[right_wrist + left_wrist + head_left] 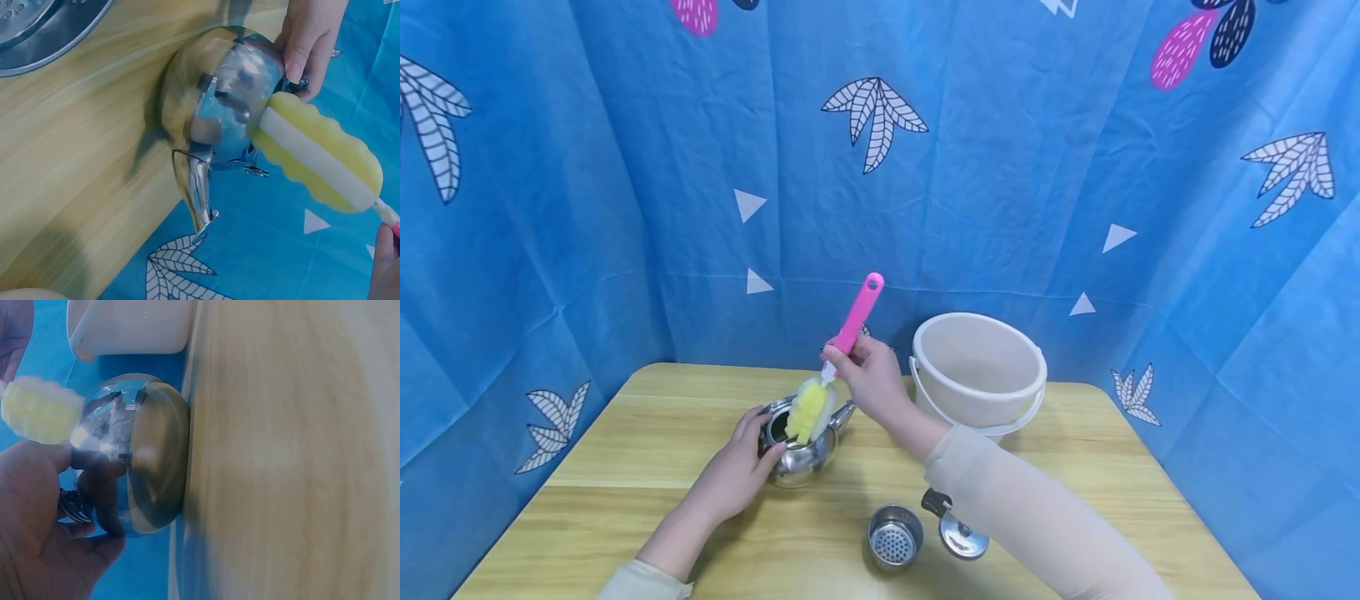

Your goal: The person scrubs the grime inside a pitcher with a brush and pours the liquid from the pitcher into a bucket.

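A shiny steel teapot (808,467) stands on the wooden table, its spout toward the right. My left hand (730,477) grips it by the rim and side, with the thumb at the front of the opening. Between the thumb and fingers of my right hand (876,382) is a bottle brush (808,410) with a pink handle and a yellow and white sponge head. The brush slants down, and the tip of its sponge is at the teapot's mouth. How far the tip reaches inside is hidden. In the right wrist view most of the sponge head (319,156) shows outside the pot.
A white bucket (951,408) with a handle stands behind my right forearm. Nearer the front are a steel strainer cup (893,542) with a perforated bottom and a steel lid (964,540) with a black knob. Blue patterned cloth (1000,208) hangs around the table.
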Tool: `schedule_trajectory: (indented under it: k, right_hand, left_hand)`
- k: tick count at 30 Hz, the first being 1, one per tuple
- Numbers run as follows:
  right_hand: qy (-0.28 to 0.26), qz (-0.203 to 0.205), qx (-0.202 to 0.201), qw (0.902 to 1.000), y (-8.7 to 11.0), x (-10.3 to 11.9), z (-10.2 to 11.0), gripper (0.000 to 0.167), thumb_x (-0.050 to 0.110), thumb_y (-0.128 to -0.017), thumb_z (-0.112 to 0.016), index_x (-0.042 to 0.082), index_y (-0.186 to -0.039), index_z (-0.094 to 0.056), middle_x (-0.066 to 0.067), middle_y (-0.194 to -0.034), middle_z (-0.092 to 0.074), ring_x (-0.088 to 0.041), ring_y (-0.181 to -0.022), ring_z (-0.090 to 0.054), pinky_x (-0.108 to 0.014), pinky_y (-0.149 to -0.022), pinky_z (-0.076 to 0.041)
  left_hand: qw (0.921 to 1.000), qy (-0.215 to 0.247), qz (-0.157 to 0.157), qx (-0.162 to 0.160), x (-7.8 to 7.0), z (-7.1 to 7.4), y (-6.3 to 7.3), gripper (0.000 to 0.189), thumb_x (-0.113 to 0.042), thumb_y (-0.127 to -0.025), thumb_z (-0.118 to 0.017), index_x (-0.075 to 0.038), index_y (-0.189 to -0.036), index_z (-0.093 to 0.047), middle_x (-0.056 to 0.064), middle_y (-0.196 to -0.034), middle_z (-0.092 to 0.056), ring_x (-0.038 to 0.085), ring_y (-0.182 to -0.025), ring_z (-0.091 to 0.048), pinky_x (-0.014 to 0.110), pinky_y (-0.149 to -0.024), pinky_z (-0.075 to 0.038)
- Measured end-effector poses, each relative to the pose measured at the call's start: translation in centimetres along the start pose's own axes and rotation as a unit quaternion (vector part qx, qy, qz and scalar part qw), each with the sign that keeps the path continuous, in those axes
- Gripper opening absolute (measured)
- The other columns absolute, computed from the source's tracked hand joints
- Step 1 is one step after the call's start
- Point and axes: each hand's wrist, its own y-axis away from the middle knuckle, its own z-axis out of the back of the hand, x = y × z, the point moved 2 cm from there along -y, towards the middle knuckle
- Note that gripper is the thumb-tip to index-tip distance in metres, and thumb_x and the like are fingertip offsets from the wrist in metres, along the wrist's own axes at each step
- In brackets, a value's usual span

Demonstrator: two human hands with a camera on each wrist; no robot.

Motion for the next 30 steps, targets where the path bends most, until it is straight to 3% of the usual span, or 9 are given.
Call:
schedule_trajectory:
  k: [22, 30]
  right_hand:
    - [-0.003, -0.005, -0.005, 1.0000, 1.0, 0.5, 1.8, 0.019, 0.017, -0.097, -0.067, 0.003, -0.108, -0.072, -0.013, -0.106, -0.075, -0.018, -0.098, -0.072, -0.028, -0.086, -0.059]
    - [-0.010, 0.016, -0.006, 0.9998, 1.9, 0.9, 3.3, 0.017, 0.013, -0.098, -0.066, 0.001, -0.108, -0.070, -0.012, -0.103, -0.075, -0.020, -0.094, -0.072, -0.031, -0.083, -0.060]
  left_hand:
    - [1.0000, 0.000, 0.009, 0.002, -0.1, -0.1, -0.1, 0.066, -0.037, -0.105, -0.050, 0.006, -0.151, -0.030, 0.026, -0.162, -0.017, 0.050, -0.135, -0.041, 0.062, -0.109, -0.036]
    - [1.0000, -0.003, 0.003, 0.001, 0.1, -0.1, -0.1, 0.080, -0.057, -0.103, -0.039, 0.006, -0.151, -0.030, 0.025, -0.162, -0.017, 0.049, -0.135, -0.042, 0.061, -0.109, -0.037]
